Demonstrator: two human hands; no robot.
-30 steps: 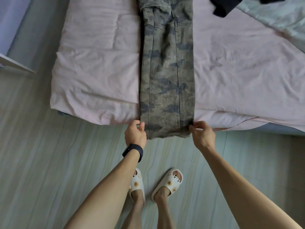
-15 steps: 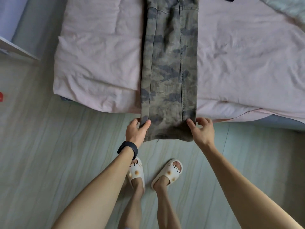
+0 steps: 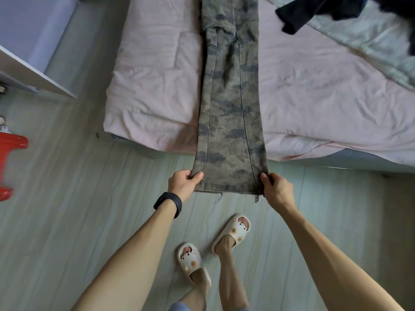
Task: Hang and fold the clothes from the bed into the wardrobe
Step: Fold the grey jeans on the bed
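The camouflage trousers (image 3: 229, 97) lie lengthwise down the pink-sheeted bed (image 3: 157, 75), folded leg on leg, flat and straight. Their frayed hem end reaches past the bed's edge, pinched at its corners by the left hand (image 3: 183, 184) and right hand (image 3: 277, 189). A dark garment (image 3: 298, 14) lies crumpled at the bed's far right.

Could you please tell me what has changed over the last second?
The hem of the camouflage-print fabric trousers has been drawn further off the pink-sheeted bed, towards the person. The left hand and right hand still pinch its two corners, and the trousers still lie lengthwise along the bed.
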